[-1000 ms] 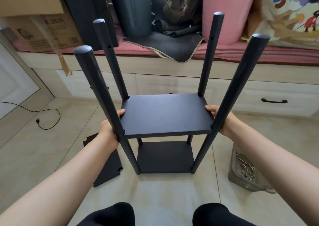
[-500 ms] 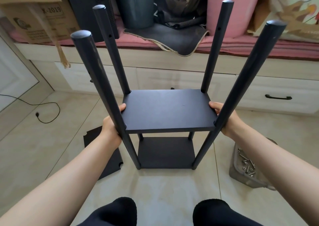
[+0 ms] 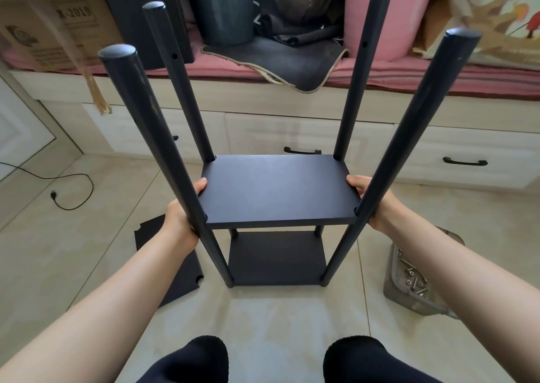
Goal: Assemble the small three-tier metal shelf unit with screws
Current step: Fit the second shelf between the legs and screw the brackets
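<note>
The dark metal shelf unit stands on the tiled floor with several round posts (image 3: 155, 137) rising toward me. Its bottom board (image 3: 277, 258) lies on the floor between the posts. The middle board (image 3: 277, 188) sits level partway up the posts. My left hand (image 3: 182, 222) grips that board's left edge, thumb on top, partly behind the near left post. My right hand (image 3: 371, 204) grips its right edge, thumb on top, partly behind the near right post. A third dark board (image 3: 172, 265) with notched corners lies flat on the floor at the left.
A clear plastic tub (image 3: 412, 283) with several screws sits on the floor at the right. A black cable (image 3: 70, 189) trails at the left. White drawers (image 3: 464, 160) and a pink-cushioned bench (image 3: 409, 72) with boxes and bags stand behind. My two black-socked feet (image 3: 198, 359) are at the bottom.
The middle board has slid a little higher up the posts in both hands, and my head has come closer, so the post tops look nearer. Grips are unchanged.
</note>
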Available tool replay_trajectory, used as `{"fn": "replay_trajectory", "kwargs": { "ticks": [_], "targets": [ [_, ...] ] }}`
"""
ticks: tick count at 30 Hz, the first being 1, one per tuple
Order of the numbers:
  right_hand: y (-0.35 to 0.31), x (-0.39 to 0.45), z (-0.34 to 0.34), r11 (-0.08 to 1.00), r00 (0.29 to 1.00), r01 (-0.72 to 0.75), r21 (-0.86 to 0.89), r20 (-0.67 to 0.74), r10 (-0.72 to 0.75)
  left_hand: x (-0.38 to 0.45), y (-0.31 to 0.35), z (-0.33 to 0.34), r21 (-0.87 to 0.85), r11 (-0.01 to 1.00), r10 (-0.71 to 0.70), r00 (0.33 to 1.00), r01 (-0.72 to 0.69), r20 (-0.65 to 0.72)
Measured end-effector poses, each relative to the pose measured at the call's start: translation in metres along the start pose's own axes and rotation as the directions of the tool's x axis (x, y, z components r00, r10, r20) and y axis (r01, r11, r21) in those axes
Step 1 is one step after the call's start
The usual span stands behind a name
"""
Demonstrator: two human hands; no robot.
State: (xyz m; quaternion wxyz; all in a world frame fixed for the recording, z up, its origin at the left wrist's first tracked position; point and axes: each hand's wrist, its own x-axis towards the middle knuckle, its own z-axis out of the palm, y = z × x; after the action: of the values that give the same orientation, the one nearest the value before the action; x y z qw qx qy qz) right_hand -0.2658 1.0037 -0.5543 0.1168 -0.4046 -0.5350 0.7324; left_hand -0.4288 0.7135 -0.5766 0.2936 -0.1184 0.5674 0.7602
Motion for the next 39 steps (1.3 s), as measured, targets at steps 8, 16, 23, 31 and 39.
{"fn": "replay_trajectory", "kwargs": {
  "ticks": [8,16,23,31,39],
  "targets": [
    [0.004,-0.004,-0.002,1.000,1.000,-0.006,0.020,-0.015,0.007,-0.002,0.003,0.001,0.035,0.999,-0.004,1.000,0.004,-0.003],
    [0.008,-0.011,-0.003,1.000,1.000,-0.001,0.025,-0.024,0.002,-0.008,0.004,-0.004,0.133,0.991,-0.021,1.000,0.019,0.011],
    [0.007,-0.013,-0.002,0.999,0.999,-0.032,0.027,-0.035,0.033,-0.005,0.002,-0.006,0.140,0.990,-0.021,0.999,0.025,-0.026],
    [0.010,-0.016,-0.002,0.999,0.996,-0.049,0.004,-0.077,0.049,-0.001,0.012,-0.002,0.219,0.975,-0.044,0.999,0.042,0.003],
    [0.016,-0.039,-0.008,0.997,0.990,-0.072,-0.034,-0.123,0.067,-0.018,0.035,-0.020,0.511,0.858,0.097,0.992,-0.045,-0.075]
  ]
}}
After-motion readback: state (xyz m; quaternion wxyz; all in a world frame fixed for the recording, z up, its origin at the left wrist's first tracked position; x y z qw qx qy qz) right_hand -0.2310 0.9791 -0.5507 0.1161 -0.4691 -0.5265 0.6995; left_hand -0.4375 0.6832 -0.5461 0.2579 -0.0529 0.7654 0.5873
